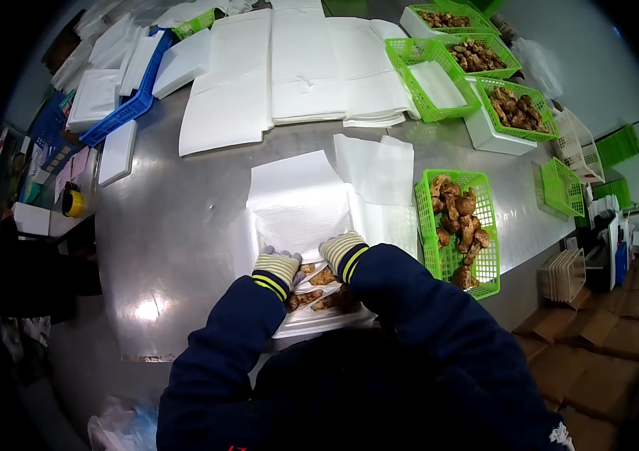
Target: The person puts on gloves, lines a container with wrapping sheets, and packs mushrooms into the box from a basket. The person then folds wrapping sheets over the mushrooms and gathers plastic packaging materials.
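Note:
A white foam box [243, 239] lined with white paper [297, 218] stands at the near edge of the metal table. Several brown mushrooms [323, 276] lie in its near part, with white paper strips between them. My left hand [277, 267], in a striped glove, is inside the box at the left, beside the mushrooms. My right hand [343, 249], gloved the same way, is at the box's right side, over the lining paper. The fingers of both hands are partly hidden, and what they hold cannot be made out. Right of the box, a green basket [491, 225] holds more mushrooms.
White foam sheets [308, 75] lie stacked across the far side of the metal table [162, 225]. A blue crate [125, 111] with foam lids [118, 152] stands at the left. Green baskets [419, 101] of mushrooms line the far right. Cardboard boxes [590, 376] are on the floor at the right.

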Tool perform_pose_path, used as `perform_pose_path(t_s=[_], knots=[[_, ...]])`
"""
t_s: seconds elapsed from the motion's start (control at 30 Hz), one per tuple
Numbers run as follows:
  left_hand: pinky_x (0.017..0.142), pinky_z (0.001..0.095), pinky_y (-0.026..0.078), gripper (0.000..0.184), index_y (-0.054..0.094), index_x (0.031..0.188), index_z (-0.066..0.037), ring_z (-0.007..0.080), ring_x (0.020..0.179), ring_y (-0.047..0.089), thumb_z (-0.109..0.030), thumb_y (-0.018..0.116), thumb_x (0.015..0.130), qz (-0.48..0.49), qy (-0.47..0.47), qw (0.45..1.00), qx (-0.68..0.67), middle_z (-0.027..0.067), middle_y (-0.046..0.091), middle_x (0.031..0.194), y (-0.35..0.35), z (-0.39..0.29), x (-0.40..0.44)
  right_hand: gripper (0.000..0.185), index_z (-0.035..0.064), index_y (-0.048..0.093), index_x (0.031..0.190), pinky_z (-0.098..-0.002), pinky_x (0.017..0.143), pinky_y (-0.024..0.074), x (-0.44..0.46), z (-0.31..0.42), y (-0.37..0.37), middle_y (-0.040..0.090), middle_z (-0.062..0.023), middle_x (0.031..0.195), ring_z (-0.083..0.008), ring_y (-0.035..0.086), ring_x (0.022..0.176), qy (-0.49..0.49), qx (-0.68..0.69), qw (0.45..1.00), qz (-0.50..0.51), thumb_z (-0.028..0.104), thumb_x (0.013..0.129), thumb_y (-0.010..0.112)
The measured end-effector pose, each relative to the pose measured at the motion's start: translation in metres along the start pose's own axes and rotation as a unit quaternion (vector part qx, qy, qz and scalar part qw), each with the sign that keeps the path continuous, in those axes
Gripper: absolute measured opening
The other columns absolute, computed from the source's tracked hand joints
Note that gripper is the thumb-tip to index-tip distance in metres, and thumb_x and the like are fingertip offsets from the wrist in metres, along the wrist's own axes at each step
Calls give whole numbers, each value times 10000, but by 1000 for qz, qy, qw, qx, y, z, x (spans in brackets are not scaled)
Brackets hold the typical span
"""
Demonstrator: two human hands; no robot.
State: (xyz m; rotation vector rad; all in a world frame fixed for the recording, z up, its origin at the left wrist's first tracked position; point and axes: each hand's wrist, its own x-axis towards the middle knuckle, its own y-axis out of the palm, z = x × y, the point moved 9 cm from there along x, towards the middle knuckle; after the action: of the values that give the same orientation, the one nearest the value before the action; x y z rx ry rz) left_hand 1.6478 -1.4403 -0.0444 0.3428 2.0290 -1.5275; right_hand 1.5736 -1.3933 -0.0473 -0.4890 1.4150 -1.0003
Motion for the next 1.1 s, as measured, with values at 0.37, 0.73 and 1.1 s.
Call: perform_pose_path(t_s=[0.37, 0.73, 1.1], knots=[[955, 472, 301, 387, 519, 1092, -76, 232, 952, 555, -262, 566, 756, -221, 42, 971, 81, 66, 592, 967, 6, -10, -13, 250, 23, 562, 1037, -381, 859, 443, -62, 1, -26, 608, -150, 1029, -270, 587, 956, -25, 118, 985, -127, 152, 851, 456], [941, 447, 348, 536, 434, 1238, 0, 341, 1041, 481, -151, 594, 750, -401, 86, 906, -106, 186, 516, 1130, -24, -4, -53, 419, 216, 399, 1275, -437, 871, 441, -138, -244, 90, 425, -109, 1280, -295, 475, 1139, 333, 24, 942, -43, 137, 866, 445], [887, 435, 418, 542, 477, 1229, -54, 359, 1027, 512, -286, 642, 768, -493, 115, 851, -139, 184, 520, 1154, -95, -52, -93, 613, -1, 509, 1159, -376, 832, 466, -209, -207, -30, 581, -221, 1057, -320, 582, 950, 268, 244, 909, -207, 348, 689, 694]])
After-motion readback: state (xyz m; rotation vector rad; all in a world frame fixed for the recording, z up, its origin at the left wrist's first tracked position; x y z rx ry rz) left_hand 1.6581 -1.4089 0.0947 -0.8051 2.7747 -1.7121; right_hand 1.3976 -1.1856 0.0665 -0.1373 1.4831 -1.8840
